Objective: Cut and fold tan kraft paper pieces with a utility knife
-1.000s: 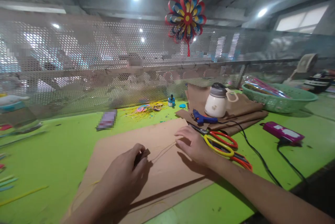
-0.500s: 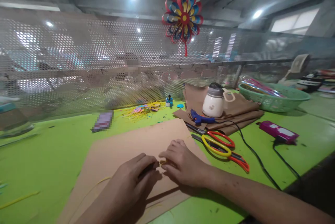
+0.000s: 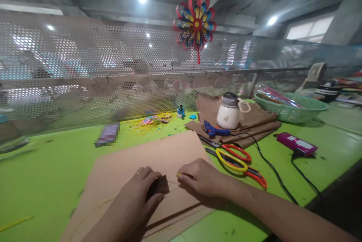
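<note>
My left hand point(image 3: 132, 194) is closed on a small dark brown pleated piece point(image 3: 161, 185), which looks like folded paper, its ridged end showing past the fingers. To its right, my right hand point(image 3: 202, 178) pinches a bit of yellow string point(image 3: 178, 174) between thumb and forefinger. A thin strand seems to run across the gap between the hands. Both hands rest over large sheets of light brown paper point(image 3: 127, 161). Near my left wrist, a loose yellow strand point(image 3: 105, 202) lies on the paper.
Right of the paper lie scissors with red and yellow handles point(image 3: 232, 161), a blue glue gun point(image 3: 216, 130) with its cord, and a purple power strip point(image 3: 295, 144). Behind stand a white jug point(image 3: 228, 115) and a green basket point(image 3: 305, 111). Tangled yellow string point(image 3: 149, 123) lies near the perforated screen point(image 3: 85, 94).
My hands were close together at the brown piece; now they are apart, my right hand drawn right with the yellow bit. More of the pleated end shows. The view has shifted slightly.
</note>
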Demonstrator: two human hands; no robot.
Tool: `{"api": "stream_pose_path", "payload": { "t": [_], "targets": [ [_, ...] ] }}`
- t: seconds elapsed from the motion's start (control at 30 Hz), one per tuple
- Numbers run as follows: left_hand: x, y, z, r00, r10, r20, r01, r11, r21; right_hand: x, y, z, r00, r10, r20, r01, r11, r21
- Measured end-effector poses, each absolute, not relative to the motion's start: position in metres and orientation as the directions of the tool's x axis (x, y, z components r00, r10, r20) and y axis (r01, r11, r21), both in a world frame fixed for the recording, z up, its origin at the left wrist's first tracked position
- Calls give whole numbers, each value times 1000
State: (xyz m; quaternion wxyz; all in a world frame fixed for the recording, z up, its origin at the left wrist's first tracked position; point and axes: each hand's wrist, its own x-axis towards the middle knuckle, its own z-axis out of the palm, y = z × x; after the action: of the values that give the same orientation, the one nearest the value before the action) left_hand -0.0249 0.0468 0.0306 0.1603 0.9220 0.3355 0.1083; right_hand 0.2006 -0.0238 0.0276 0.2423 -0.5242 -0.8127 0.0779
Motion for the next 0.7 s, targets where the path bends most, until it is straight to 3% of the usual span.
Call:
{"api": "stream_pose_path", "payload": {
  "t": [0.7],
  "targets": [
    [-25,39,33,766,637,84,581,-743,332,204,-22,31,-294,917,268,842,382,-382]
  ]
}}
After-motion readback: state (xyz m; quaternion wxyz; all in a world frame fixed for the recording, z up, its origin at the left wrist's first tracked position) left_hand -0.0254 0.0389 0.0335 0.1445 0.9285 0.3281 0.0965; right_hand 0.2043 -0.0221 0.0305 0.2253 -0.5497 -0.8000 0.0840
